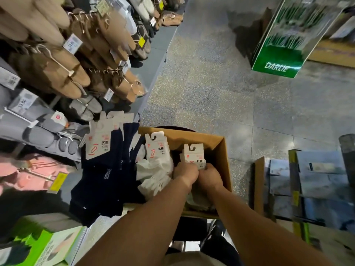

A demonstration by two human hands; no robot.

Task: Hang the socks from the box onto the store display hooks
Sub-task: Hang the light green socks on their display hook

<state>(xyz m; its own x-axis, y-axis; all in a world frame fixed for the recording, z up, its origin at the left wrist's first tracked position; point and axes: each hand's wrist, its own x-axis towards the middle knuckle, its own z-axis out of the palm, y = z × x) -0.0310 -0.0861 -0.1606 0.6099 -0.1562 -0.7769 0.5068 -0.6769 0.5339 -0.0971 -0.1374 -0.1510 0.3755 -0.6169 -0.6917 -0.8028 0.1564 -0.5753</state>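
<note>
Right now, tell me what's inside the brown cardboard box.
The brown cardboard box holds white socks on hook cards; both hands grip another carded bundle. Arms hide the box's bottom.

Head view, steeply downward, close over the cardboard box (217, 146) (single wide-angle view)

Definitely a retail shop, sock aisle by the look of it. The display rack (63, 60) is packed with hanging tan and grey socks, with price tags (72, 43) clipped on its hooks (one reads 19.90). Across the speckled floor (211, 83) from the rack stands a green Darlie promo stand (278, 60), and just below the rack sits an open cardboard stock box (221, 148).
</note>
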